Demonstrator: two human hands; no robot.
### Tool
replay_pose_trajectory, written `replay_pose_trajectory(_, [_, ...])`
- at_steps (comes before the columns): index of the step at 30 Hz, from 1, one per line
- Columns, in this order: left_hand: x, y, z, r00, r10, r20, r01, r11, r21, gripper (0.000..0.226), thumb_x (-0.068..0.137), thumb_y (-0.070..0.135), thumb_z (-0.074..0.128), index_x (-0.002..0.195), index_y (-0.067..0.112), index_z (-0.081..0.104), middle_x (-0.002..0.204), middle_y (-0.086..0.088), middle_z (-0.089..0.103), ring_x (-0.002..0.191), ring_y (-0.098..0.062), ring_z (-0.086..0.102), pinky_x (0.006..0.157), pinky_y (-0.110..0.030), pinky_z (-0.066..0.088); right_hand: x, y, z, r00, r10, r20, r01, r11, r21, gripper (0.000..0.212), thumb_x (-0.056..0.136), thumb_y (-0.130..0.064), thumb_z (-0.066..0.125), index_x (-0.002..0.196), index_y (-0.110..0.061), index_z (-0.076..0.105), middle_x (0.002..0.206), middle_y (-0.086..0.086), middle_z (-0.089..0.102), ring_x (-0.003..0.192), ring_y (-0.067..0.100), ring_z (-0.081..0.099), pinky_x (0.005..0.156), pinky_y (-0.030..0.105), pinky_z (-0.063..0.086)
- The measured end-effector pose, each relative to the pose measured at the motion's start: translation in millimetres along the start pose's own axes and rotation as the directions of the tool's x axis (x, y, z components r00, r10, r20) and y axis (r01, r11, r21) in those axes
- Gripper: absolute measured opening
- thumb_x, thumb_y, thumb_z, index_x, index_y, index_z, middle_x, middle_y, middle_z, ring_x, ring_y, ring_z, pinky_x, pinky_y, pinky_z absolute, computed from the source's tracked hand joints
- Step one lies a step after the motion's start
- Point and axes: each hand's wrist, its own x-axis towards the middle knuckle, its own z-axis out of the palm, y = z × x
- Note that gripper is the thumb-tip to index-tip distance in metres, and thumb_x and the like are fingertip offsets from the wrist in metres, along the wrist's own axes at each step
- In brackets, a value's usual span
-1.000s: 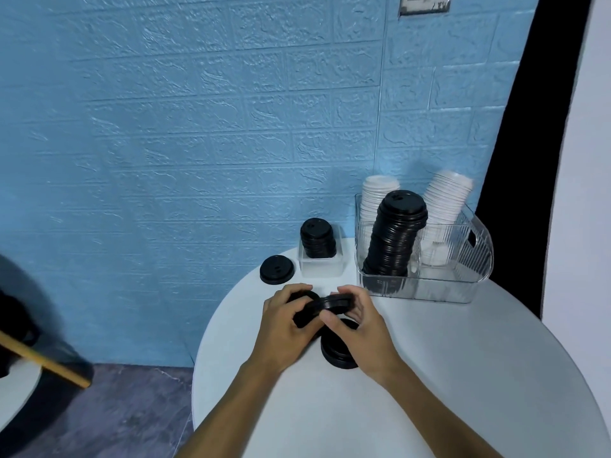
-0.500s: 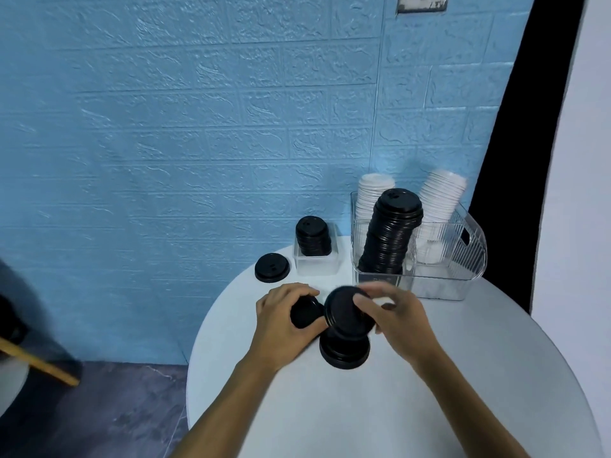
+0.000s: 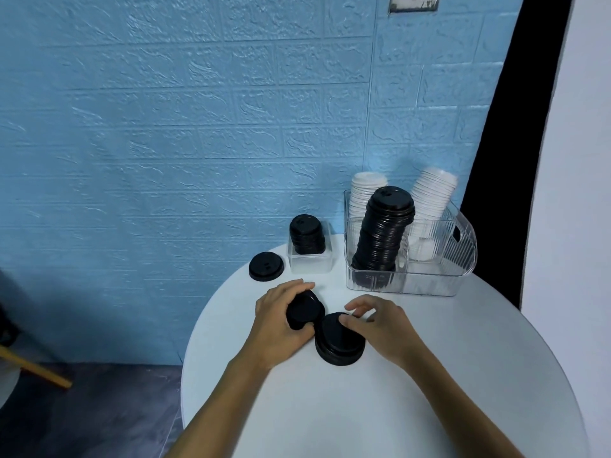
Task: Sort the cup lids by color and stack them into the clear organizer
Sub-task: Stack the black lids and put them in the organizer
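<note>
While the left hand (image 3: 281,320) grips a few black lids (image 3: 303,310) on edge, the right hand (image 3: 380,320), fingers loosely spread, steadies the small black stack (image 3: 340,340) on the table (image 3: 363,408), presumably gathering them for the clear organizer (image 3: 429,272).

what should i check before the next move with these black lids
1. Left hand grips a bunch of black lids: ok.
2. Right hand has its fingertips on the short stack on the table, firm grip: cannot tell.
3. Short stack sits flat on the white table: ok.
4. Tall black stack in the clear organizer leans, may tip: not ok.
5. White lids kept apart from black: ok.
6. Loose black lid still outside the organizer: not ok.
</note>
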Motion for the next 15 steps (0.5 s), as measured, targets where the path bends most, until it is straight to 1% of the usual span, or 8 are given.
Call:
replay_pose_trajectory(2, [0.9,-2.3,0.9,1.0,-0.011,-0.019,0.011,1.0,-0.017,0.066,0.067,0.039,0.074,0.131,0.043,0.059,0.136,0.021,0.055,0.132,0.0,0.045,0.117,-0.045,0.032,-0.4,1.3,-4.6,0.995,-0.037,0.097,0.035,0.999,0.019,0.043,0.078,-0.057,0.077,0.115,-0.042,0.061,0.109,-0.014,0.063,0.08,0.005,0.062,0.072,0.015,0.045])
replay_pose_trajectory(4, [1.8,-2.7,0.7,0.999,-0.011,-0.037,0.01,1.0,-0.028,0.066,0.067,0.041,0.077,0.131,0.042,0.059,0.136,0.022,0.055,0.132,-0.002,0.047,0.115,-0.047,0.036,-3.9,0.2,-6.9,0.957,-0.054,0.284,0.047,0.998,0.033,0.076,0.065,-0.062,0.083,0.129,-0.051,0.045,0.122,-0.018,0.053,0.099,0.007,0.061,0.083,0.019,0.048])
replay_pose_trajectory(5, [1.9,-2.7,0.1,0.999,-0.008,-0.048,0.006,0.999,-0.036,0.067,0.067,0.04,0.078,0.131,0.042,0.059,0.136,0.023,0.055,0.131,-0.001,0.047,0.114,-0.046,0.037,-5.9,0.3,-5.8,0.938,-0.066,0.341,0.077,0.997,-0.019,0.089,0.058,-0.063,0.087,0.132,-0.054,0.04,0.126,-0.019,0.049,0.109,0.007,0.057,0.091,0.023,0.047])
replay_pose_trajectory(6, [2.5,-2.6,-0.6,0.998,-0.002,-0.063,-0.001,0.999,-0.047,0.066,0.067,0.037,0.08,0.13,0.041,0.06,0.135,0.025,0.056,0.13,0.0,0.047,0.114,-0.045,0.037,-7.1,0.8,-3.2,0.929,-0.087,0.359,0.132,0.986,-0.103,0.095,0.053,-0.064,0.087,0.133,-0.054,0.038,0.127,-0.022,0.046,0.117,0.008,0.051,0.099,0.027,0.045])
replay_pose_trajectory(7, [2.8,-3.0,-1.5,0.997,0.002,-0.079,-0.007,0.998,-0.063,0.066,0.067,0.034,0.082,0.129,0.04,0.06,0.134,0.026,0.056,0.129,0.002,0.048,0.114,-0.044,0.038,-7.5,1.0,-0.1,0.93,-0.113,0.35,0.189,0.964,-0.188,0.095,0.051,-0.065,0.086,0.133,-0.052,0.039,0.125,-0.024,0.045,0.121,0.007,0.045,0.105,0.03,0.041])
replay_pose_trajectory(9, [4.0,-3.6,-3.2,0.994,-0.007,-0.112,-0.007,0.992,-0.123,0.067,0.067,0.026,0.085,0.128,0.039,0.061,0.133,0.023,0.057,0.129,0.0,0.051,0.113,-0.041,0.041,-6.3,0.6,3.5,0.939,-0.159,0.306,0.238,0.941,-0.242,0.089,0.052,-0.063,0.084,0.131,-0.048,0.045,0.122,-0.025,0.047,0.122,0.006,0.039,0.108,0.03,0.037])
replay_pose_trajectory(12, [4.8,-0.8,-5.5,0.985,-0.032,-0.17,-0.003,0.98,-0.199,0.068,0.07,0.023,0.085,0.132,0.034,0.06,0.135,0.015,0.059,0.128,-0.004,0.054,0.113,-0.037,0.043,-3.7,3.4,3.1,0.948,-0.155,0.277,0.215,0.955,-0.203,0.092,0.056,-0.056,0.086,0.137,-0.045,0.044,0.124,-0.025,0.047,0.125,0.006,0.036,0.105,0.025,0.036])
replay_pose_trajectory(15, [3.4,5.6,-4.9,0.974,-0.067,-0.218,0.018,0.976,-0.216,0.071,0.073,0.035,0.082,0.138,0.039,0.054,0.138,0.016,0.059,0.129,-0.003,0.053,0.113,-0.033,0.042,-2.1,6.0,3.0,0.959,-0.159,0.234,0.194,0.972,-0.135,0.097,0.055,-0.049,0.091,0.139,-0.041,0.043,0.127,-0.025,0.046,0.124,0.004,0.04,0.105,0.023,0.038])
